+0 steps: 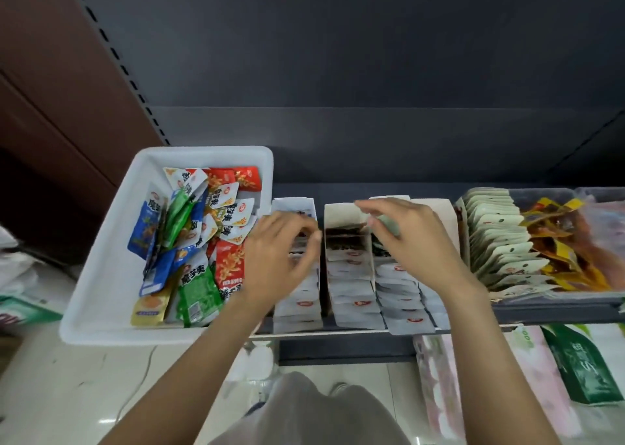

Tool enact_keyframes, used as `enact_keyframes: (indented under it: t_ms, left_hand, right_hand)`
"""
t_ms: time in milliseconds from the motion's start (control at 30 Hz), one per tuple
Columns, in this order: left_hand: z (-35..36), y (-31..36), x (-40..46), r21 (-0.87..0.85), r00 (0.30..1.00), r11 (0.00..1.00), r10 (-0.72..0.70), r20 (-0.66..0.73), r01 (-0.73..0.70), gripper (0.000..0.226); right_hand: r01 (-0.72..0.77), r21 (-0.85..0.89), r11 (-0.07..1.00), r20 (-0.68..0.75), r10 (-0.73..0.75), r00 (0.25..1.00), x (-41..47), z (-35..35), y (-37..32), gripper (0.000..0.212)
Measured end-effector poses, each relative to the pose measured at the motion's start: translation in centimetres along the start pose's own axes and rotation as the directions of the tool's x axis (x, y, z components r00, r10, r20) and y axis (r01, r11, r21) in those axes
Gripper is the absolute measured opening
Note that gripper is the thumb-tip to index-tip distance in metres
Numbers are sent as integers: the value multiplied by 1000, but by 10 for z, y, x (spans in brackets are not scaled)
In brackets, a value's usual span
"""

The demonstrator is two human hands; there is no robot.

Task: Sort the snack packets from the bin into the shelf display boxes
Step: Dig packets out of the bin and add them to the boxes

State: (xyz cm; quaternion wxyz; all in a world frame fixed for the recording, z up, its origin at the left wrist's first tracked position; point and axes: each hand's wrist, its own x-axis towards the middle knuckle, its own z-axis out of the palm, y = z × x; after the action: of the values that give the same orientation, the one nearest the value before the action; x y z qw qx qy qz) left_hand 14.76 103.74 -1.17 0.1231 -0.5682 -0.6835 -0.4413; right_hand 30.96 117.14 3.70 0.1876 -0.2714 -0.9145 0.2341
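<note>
Both hands blurred, grips unreadable: left hand point(280, 258) and right hand point(409, 238) over the display boxes point(348, 214); upright packets point(355, 304) beneath could topple if nudged.

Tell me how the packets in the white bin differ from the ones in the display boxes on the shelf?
The bin packets lie jumbled in a loose heap in the white bin; the display box packets stand in neat overlapping rows. The bin packets show mixed colours: red, green, blue and gold; the display box packets look mostly white with a small red mark. Both are small, flat sealed snack packets.
</note>
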Motion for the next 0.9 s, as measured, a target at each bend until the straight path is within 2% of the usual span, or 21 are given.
enact_keyframes:
  t_ms: [100, 167, 233, 333, 433, 533, 633, 733, 800, 900]
  left_hand:
    - [-49, -48, -14, 148, 985, 974, -167, -46, 172, 21]
    - [-78, -84, -24, 249, 944, 912, -330, -23, 325, 15]
    - [-102, -120, -34, 317, 888, 842, -459, -7, 437, 22]
    - [-129, -161, -40, 430, 849, 773, -527, 26, 466, 29]
    - [-138, -188, -34, 507, 834, 746, -544, 92, 431, 27]
    - [-135, -205, -29, 520, 808, 757, -556, 195, 396, 35]
    - [-130, -219, -28, 518, 794, 766, -558, 241, 381, 40]
    - [-125, -228, -28, 475, 822, 803, -514, 245, 360, 41]
    - [-123, -233, -28, 444, 838, 824, -488, 243, 351, 41]
    - [-119, -239, -28, 399, 840, 847, -474, 265, 352, 45]
  right_hand:
    - [98, 110, 989, -3, -98, 995, 12, 20, -51, 26]
    - [172, 173, 970, 40, -181, 983, 25, 47, -80, 25]
    - [180, 243, 953, 121, -213, 969, 42, 78, -102, 25]
    - [142, 251, 957, 184, -191, 964, 70, 127, -129, 27]
    - [225, 29, 974, 196, -226, 954, 104, 168, -147, 37]
    - [362, -284, 888, 274, -287, 918, 141, 194, -160, 56]
    - [373, -444, 815, 336, -234, 912, 175, 214, -166, 66]
    - [371, -592, 715, 400, -139, 906, 195, 230, -161, 57]
    - [407, -633, 659, 423, -146, 894, 199, 231, -154, 47]
    - [484, -583, 653, 328, -356, 875, 196, 225, -146, 28]
